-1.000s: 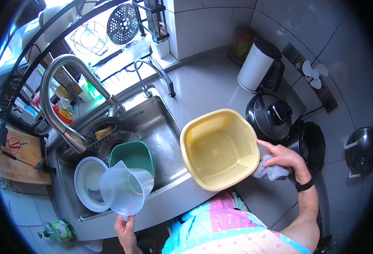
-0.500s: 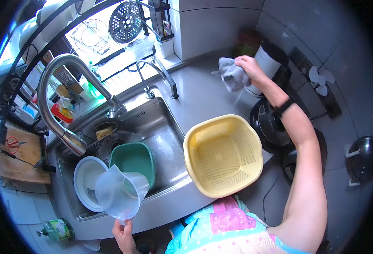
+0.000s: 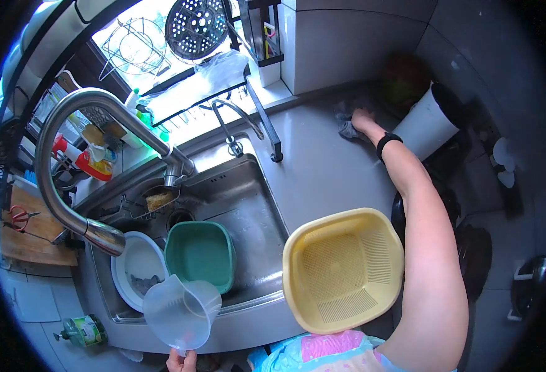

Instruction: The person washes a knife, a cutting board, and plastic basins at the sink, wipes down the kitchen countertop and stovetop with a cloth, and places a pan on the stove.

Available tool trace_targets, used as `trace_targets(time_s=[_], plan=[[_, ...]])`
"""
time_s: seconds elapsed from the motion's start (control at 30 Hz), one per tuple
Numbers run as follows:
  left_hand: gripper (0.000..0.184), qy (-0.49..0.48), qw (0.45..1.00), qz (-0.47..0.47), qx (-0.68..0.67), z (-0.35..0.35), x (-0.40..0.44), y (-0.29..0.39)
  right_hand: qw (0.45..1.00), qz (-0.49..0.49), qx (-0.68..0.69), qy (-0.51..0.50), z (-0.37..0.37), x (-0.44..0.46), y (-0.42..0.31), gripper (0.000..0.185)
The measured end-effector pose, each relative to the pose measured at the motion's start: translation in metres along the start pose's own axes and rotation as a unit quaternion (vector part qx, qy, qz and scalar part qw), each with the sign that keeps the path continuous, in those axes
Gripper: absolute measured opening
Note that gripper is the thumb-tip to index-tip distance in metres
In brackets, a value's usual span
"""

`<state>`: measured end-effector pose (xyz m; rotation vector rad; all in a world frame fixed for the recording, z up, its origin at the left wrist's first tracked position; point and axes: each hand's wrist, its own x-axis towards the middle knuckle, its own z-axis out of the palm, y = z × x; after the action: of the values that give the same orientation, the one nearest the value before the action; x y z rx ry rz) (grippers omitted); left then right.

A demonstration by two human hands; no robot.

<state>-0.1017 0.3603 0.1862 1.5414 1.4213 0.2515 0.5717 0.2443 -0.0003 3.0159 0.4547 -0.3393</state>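
My right hand (image 3: 364,119) reaches to the back of the counter and grips a grey cloth (image 3: 347,128), which lies against the grey countertop (image 3: 322,167). Down at the front edge, my left hand (image 3: 181,361) is closed on the handle of a clear plastic measuring jug (image 3: 177,313). The jug is tilted, its mouth facing up, over the sink's front rim. Behind it in the sink stand a green basin (image 3: 202,254) and a white basin (image 3: 130,263) with something grey inside. A yellow plastic basket (image 3: 341,273) rests by the front edge, between my arms.
A large curved faucet (image 3: 68,118) arches over the steel sink (image 3: 257,242), with a smaller tap (image 3: 239,118) behind. Right of the cloth stands a white cylindrical container (image 3: 425,127). A cutting board (image 3: 34,245) with red-handled scissors (image 3: 20,218) and a green-labelled bottle (image 3: 84,332) are at left.
My right hand has brought the grey cloth from the air beside the white container down onto the back of the counter. My left hand still holds the jug. The whole view has shifted.
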Motion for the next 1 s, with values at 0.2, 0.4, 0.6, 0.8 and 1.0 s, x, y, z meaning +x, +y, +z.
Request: trace_targets(time_s=[0.2, 0.4, 0.6, 0.8, 1.0], plan=[[0.027, -0.008, 1.0, -0.001, -0.019, 0.003, 0.003, -0.003, 0.993, -0.096, 0.049, -0.056, -0.021, 0.003, -0.05, 0.037], [0.026, -0.015, 0.999, -0.037, -0.008, 0.004, 0.008, 0.006, 0.894, -0.432, 0.119, -0.025, 0.001, -0.082, -0.091, 0.025], [0.025, -0.05, 0.997, 0.053, -0.04, 0.004, 0.015, -0.002, 0.835, -0.438, 0.33, -0.038, -0.037, -0.126, -0.058, 0.023], [0.026, -0.062, 0.995, 0.047, -0.057, 0.003, 0.015, -0.002, 0.986, -0.112, 0.093, 0.086, -0.022, -0.049, 0.038, 0.029], [0.026, -0.054, 0.997, -0.001, -0.055, -0.003, 0.011, -0.008, 0.987, -0.13, 0.036, -0.089, -0.002, -0.083, 0.011, 0.041]])
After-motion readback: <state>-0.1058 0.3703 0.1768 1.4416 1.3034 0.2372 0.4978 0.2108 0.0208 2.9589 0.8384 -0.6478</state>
